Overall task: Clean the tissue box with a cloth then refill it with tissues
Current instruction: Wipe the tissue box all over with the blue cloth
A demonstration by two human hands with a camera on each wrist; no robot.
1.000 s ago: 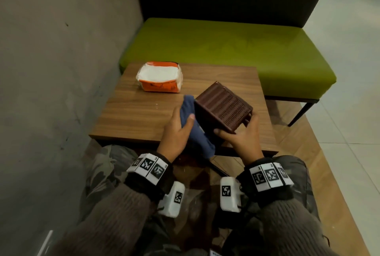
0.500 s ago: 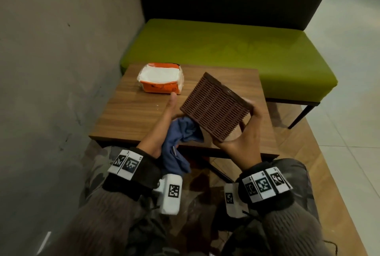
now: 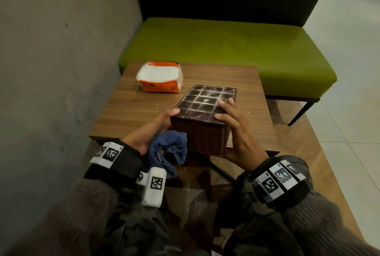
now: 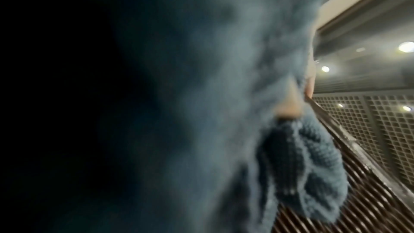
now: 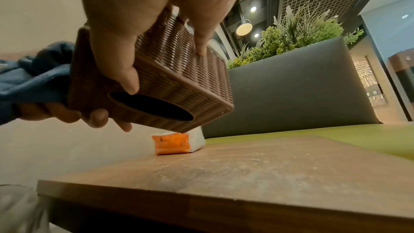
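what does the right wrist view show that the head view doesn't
Only the right wrist view shows the oval opening on the tissue box's downward face and the box held clear of the table. Only the head view shows the dusty gridded base facing up. Both show the blue cloth in the left hand, the right hand and the orange tissue pack.

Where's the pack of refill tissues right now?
In the head view, the tissue pack lies at the table's far left, near the wall, beyond the held tissue box.

right hand (image 5: 143, 15) gripping tissue box (image 5: 179, 81), apparently above table (image 5: 246, 174)
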